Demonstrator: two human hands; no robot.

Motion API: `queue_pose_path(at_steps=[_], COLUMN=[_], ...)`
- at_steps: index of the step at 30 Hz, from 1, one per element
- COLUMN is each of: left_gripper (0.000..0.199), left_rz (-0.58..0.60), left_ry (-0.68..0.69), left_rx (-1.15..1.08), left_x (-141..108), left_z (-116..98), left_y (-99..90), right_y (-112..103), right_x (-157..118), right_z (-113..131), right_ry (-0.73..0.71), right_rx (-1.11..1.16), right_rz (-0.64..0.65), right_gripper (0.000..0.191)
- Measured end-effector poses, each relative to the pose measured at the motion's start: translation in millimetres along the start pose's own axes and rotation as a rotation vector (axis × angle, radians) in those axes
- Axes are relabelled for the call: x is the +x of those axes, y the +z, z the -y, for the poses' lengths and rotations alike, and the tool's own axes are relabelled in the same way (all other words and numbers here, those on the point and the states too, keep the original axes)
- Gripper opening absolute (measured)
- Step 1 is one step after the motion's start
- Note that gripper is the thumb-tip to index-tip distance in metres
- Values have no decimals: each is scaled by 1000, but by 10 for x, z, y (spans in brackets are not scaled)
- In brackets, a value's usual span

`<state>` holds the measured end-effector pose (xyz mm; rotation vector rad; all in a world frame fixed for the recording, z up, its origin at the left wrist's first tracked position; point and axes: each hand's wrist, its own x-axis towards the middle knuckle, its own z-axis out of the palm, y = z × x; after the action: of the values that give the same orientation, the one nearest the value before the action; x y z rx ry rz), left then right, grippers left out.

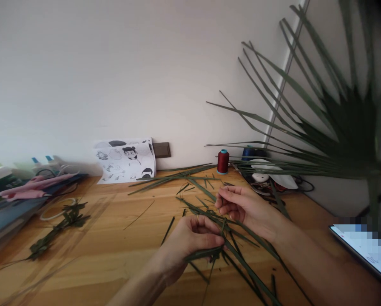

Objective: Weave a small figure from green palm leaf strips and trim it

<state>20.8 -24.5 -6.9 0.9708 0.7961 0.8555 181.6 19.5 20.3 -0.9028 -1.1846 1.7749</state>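
A pale wall (114, 63) backs the wooden table (123, 246), and through the head camera I see a folded leaf piece (214, 256) low in the middle of my view, just above the wood. My left hand (189, 236) is closed on it, thumb pressed down against bent fingers. My right hand (241, 208) is half curled just beyond, thumb and forefinger tips close together; I cannot tell whether a thin strand runs between them. Long green strips (251, 274) fan out from under the left hand towards the near edge, crossing others, and I cannot sort out which belong to the piece. That tangle is my main worry: a pull on the wrong strip could drag its neighbours along or loosen the folds. If the left thumb eased off, I judge the piece might spring open, since so little else seems to hold it. Narrow strips could also split lengthwise under a hard tug. The big fan leaf (346, 131) reaches in from the right, its tips near the red thread spool (223, 162); a knock to the leaf could topple the spool. The phone (362, 250) lies near the right forearm, where a careless elbow might shove it.
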Motion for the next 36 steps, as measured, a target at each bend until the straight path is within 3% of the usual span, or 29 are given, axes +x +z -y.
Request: queue_pose_path(at_steps=[6,9,12,19,26,36], left_gripper=[26,17,9,6,26,18], left_rz=[9,-36,-1,118,76,53], left_ry=[69,131,167,243,271,311], left_rx=[125,270,310,212,65,99], left_x=[-48,-61,-66,-68,-69,-89], left_z=[-71,-98,-107,-34,17,17], left_y=[39,39,34,43,30,52], right_y=[16,20,32,38,-2,10], right_x=[-5,-23,-39,-12,4,81], right_z=[16,19,10,-25,-91,-277], right_ry=[43,42,32,45,64,114], right_rx=[87,119,151,230,279,309], right_rz=[12,25,45,66,88,117], right_gripper=[13,13,14,12,9,10])
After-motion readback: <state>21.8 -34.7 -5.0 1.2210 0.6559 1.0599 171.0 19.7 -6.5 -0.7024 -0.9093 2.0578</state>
